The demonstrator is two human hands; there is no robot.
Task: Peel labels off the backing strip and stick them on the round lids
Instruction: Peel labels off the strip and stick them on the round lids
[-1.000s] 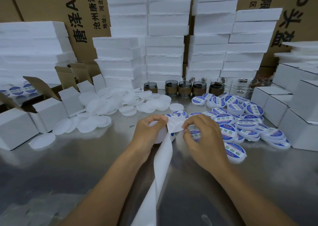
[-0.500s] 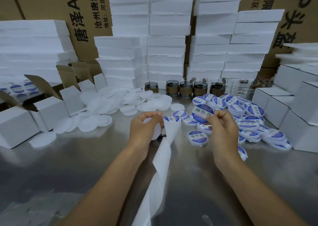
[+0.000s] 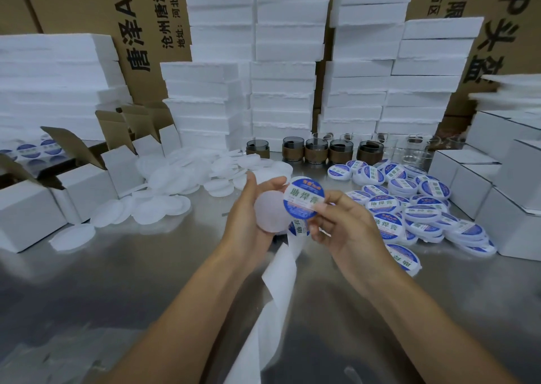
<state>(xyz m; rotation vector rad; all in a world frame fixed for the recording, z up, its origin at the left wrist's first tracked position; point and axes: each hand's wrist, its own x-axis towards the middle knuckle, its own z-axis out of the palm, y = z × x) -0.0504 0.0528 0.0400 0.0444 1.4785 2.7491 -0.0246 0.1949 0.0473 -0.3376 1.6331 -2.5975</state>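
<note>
Above the table (image 3: 117,281), right-hand fingers (image 3: 332,199) pinch a blue "助焊膏" label (image 3: 304,197); left-hand fingers (image 3: 270,183) grip a blank lid (image 3: 268,212).

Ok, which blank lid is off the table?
The blank lid in the left hand; the peeled label pinched by the right hand overlaps its right edge. The other blank lids lie piled on the table.
</note>
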